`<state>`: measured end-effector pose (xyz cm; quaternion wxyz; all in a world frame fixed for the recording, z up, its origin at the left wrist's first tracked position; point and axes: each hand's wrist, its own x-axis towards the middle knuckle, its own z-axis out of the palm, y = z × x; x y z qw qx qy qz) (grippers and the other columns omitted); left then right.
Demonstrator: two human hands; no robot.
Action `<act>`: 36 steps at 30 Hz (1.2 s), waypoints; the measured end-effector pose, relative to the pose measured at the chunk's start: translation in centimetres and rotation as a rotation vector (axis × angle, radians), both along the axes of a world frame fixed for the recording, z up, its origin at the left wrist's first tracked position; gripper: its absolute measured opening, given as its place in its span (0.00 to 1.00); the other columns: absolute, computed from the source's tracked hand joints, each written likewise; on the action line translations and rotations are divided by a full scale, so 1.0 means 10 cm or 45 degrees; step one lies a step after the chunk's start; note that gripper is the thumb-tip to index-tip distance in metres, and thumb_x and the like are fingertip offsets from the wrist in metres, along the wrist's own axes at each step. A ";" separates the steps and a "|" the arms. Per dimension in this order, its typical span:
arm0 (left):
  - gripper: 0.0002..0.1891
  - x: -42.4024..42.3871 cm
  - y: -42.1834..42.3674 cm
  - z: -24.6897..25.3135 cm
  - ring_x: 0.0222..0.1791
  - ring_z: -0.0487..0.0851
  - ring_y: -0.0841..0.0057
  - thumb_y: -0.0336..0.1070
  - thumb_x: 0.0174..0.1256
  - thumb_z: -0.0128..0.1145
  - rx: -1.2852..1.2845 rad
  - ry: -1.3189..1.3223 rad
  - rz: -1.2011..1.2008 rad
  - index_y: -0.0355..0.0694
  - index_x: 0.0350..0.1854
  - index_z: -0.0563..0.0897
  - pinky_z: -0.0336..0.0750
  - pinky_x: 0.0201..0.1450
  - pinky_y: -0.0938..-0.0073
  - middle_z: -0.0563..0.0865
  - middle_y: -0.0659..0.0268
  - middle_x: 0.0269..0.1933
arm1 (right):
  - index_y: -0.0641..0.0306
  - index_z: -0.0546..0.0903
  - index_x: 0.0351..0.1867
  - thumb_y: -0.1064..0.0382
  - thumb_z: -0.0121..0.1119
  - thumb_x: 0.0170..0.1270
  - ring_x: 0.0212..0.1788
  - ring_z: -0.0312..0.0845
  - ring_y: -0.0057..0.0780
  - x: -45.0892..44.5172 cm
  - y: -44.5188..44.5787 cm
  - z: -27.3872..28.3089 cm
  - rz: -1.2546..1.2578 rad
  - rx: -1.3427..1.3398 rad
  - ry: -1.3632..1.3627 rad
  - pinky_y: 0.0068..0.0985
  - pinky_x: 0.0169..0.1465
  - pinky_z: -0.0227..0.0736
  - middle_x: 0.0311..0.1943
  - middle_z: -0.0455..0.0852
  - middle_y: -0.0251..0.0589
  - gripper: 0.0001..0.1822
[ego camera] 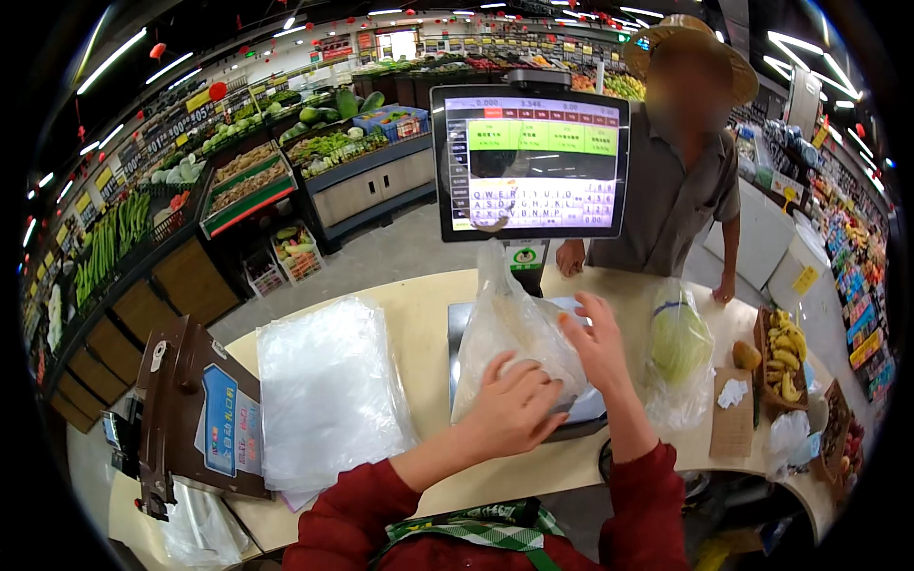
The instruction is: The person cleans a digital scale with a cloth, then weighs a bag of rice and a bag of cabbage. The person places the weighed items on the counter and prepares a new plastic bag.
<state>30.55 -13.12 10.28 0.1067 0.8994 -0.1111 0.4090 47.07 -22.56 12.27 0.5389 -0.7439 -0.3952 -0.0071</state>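
Observation:
A clear plastic bag [507, 321] with pale contents rests on the platform of a weighing scale [460, 321], its narrow neck pointing up at the screen. Over the front of the bag lies my left hand [514, 407], fingers spread and loosely bent; whether it touches the plastic is unclear. My right hand [600, 346] is raised at the bag's right side with fingers apart and nothing visible in its grasp. An orange patch shows at one right fingertip. Above the platform, the scale's touchscreen [528, 164] is lit with green tiles and a keyboard.
Left on the counter [421, 285] are a stack of clear plastic bags [325, 385] and a brown bag-sealing machine [193, 407]. To the right stand a bagged pale-green vegetable [675, 342], cardboard [732, 421] and a basket of bananas [785, 350]. A person in a straw hat [664, 185] faces me across the counter.

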 end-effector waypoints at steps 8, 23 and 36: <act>0.27 0.33 0.70 -0.18 0.54 0.77 0.50 0.43 0.55 0.68 -1.126 -0.123 0.587 0.33 0.55 0.79 0.70 0.60 0.55 0.81 0.49 0.51 | 0.71 0.72 0.62 0.63 0.61 0.58 0.51 0.79 0.57 0.25 0.59 0.05 0.061 -0.830 -0.393 0.40 0.55 0.75 0.49 0.81 0.63 0.29; 0.12 0.49 1.41 1.42 0.31 0.80 0.84 0.29 0.69 0.55 -1.551 0.016 0.005 0.28 0.48 0.85 0.74 0.32 0.82 0.87 0.65 0.36 | 0.74 0.87 0.40 0.73 0.59 0.59 0.26 0.74 0.18 1.50 0.61 1.27 -0.107 0.335 0.023 0.23 0.29 0.70 0.27 0.85 0.34 0.10; 0.13 0.09 0.82 1.25 0.24 0.67 0.92 0.30 0.70 0.57 -1.421 0.139 -0.056 0.35 0.53 0.85 0.61 0.27 0.86 0.78 0.79 0.27 | 0.75 0.84 0.51 0.70 0.63 0.62 0.34 0.77 0.14 1.14 -0.57 0.98 -0.116 0.422 0.300 0.14 0.38 0.70 0.37 0.86 0.33 0.16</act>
